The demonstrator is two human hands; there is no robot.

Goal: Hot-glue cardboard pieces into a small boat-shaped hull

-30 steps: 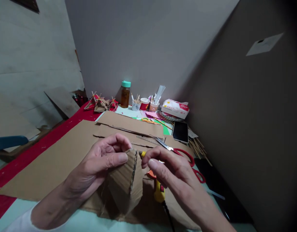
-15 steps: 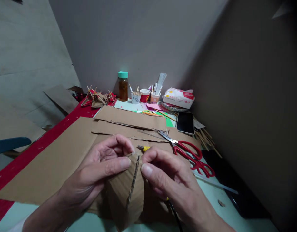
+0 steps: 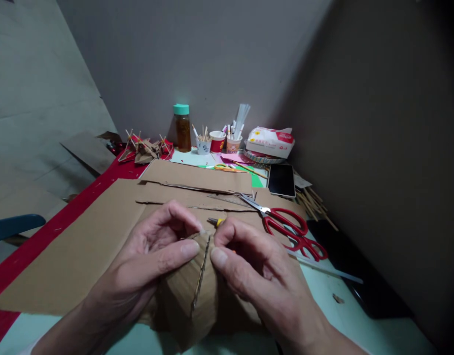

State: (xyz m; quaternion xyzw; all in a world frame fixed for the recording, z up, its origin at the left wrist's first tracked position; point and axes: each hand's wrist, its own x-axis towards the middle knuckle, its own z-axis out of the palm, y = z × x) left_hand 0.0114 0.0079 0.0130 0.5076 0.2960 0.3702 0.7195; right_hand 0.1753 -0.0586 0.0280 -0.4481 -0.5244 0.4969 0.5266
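A folded cardboard piece (image 3: 190, 301) with a dark open seam down its middle is held between my two hands, close to me. My left hand (image 3: 149, 261) pinches its upper left edge between thumb and fingers. On the other side, my right hand (image 3: 256, 271) grips the upper right edge the same way. Just behind the right fingertips, a yellow tool with a dark pointed tip (image 3: 213, 222) shows in part; that hand hides the rest. Red-handled scissors (image 3: 286, 224) lie on cardboard to the right of my right hand.
Flat cardboard sheets (image 3: 82, 241) cover much of the table. At the back stand a bottle with a teal lid (image 3: 183, 130), paper cups (image 3: 217, 142) of sticks and pens, and a tissue pack (image 3: 270, 142). A phone (image 3: 281, 180) and wooden sticks (image 3: 311, 202) lie at the right.
The two edges of the cardboard piece have come closer together, and the seam between them is narrower. My right hand has shifted slightly left. The view has moved a little.
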